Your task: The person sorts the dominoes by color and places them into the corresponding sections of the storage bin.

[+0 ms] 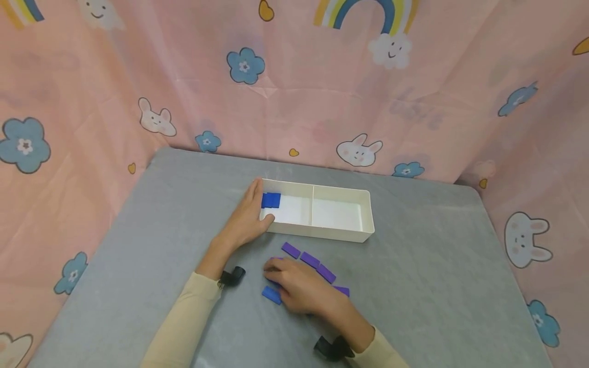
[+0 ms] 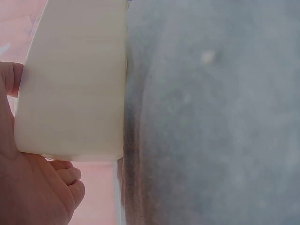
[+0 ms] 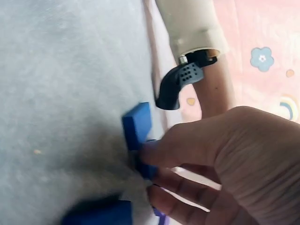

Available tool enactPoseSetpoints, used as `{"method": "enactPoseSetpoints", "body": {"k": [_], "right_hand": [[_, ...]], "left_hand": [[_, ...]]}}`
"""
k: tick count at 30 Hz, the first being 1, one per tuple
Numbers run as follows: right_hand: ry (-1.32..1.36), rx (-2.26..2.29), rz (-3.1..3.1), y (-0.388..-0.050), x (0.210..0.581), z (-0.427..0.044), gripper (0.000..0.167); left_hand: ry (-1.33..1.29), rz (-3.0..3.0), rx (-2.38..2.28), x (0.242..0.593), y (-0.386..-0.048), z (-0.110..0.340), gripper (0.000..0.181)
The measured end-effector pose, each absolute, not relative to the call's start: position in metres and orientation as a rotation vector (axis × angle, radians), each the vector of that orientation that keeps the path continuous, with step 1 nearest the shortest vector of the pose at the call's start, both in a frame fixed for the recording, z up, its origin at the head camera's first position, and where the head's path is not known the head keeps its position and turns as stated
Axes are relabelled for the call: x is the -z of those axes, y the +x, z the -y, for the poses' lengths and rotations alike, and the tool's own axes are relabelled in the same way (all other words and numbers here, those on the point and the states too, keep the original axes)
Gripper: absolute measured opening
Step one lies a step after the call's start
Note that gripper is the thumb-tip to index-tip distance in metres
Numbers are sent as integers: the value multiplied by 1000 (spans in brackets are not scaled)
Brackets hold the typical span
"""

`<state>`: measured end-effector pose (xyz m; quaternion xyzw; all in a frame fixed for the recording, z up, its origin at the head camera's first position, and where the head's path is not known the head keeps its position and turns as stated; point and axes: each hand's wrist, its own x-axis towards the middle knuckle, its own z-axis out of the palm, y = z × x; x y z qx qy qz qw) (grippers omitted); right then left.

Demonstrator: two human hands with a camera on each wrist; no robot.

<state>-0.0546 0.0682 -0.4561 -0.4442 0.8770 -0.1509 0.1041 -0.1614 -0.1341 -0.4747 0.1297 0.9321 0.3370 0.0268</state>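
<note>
A white two-compartment box (image 1: 322, 233) sits on the table, with blue blocks (image 1: 271, 200) lying side by side at the left end of its left compartment. My left hand (image 1: 244, 219) holds that end, thumb on the near wall and fingers round the far side. In front of the box, my right hand (image 1: 303, 287) pinches a blue block (image 3: 147, 171) between thumb and fingers, low over the table. Another blue block (image 1: 271, 295) lies right beside its fingertips. Several purple blocks (image 1: 310, 259) form a slanting row beyond the hand, which partly covers some.
A grey cloth (image 1: 423, 286) covers the table. Pink printed curtains (image 1: 294, 102) hang behind it and at both sides. Black wrist cameras (image 1: 233, 276) sit on both wrists. The box's right compartment (image 1: 338, 214) has a white floor.
</note>
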Motion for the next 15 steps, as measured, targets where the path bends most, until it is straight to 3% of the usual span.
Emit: {"method": "enactPoseSetpoints", "body": {"k": [15], "right_hand": [[-1254,426,-2591,-56,454,-76,40]], "left_hand": [[385,-2873,-1038,475,-161,134,98]]}}
